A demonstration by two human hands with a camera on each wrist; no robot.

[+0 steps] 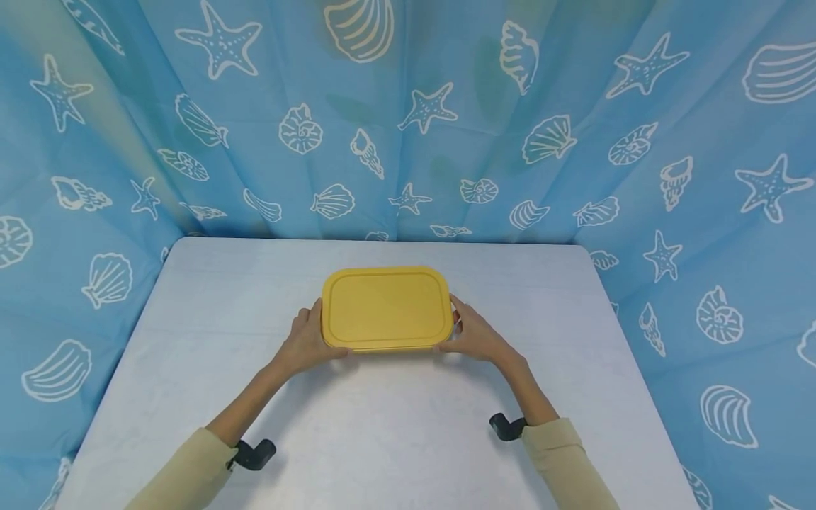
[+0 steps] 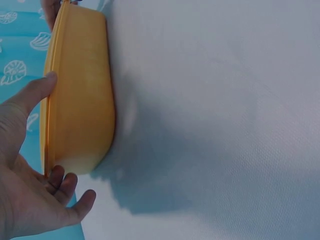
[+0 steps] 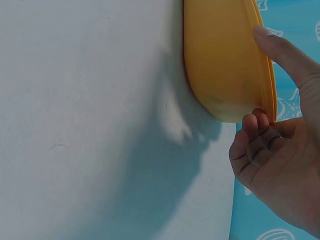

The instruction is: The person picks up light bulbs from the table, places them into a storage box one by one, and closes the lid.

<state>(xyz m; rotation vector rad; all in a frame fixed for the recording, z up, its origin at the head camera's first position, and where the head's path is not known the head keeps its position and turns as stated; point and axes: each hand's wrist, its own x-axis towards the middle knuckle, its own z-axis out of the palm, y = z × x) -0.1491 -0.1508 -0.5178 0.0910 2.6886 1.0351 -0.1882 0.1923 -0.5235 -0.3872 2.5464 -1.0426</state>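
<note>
A yellow rectangular container [image 1: 386, 309] with rounded corners and a fitted yellow lid sits toward the far half of the white table. My left hand [image 1: 307, 340] grips its left end, thumb along the near lid edge and fingers around the side. At the opposite end my right hand [image 1: 473, 331] holds it the same way, thumb on the near rim. In the left wrist view the container's side wall [image 2: 82, 95] faces the camera, the thumb at the lid rim. The right wrist view shows curled fingers [image 3: 250, 132] beneath the rim at the end. The container's contents are hidden under the lid.
The white table [image 1: 395, 432] carries soft shadows from the arms and container. A blue curtain [image 1: 382, 170] with white shells and starfish hangs behind and along both sides. A black band with a small device [image 1: 253, 455] sits on each wrist, below beige sleeves.
</note>
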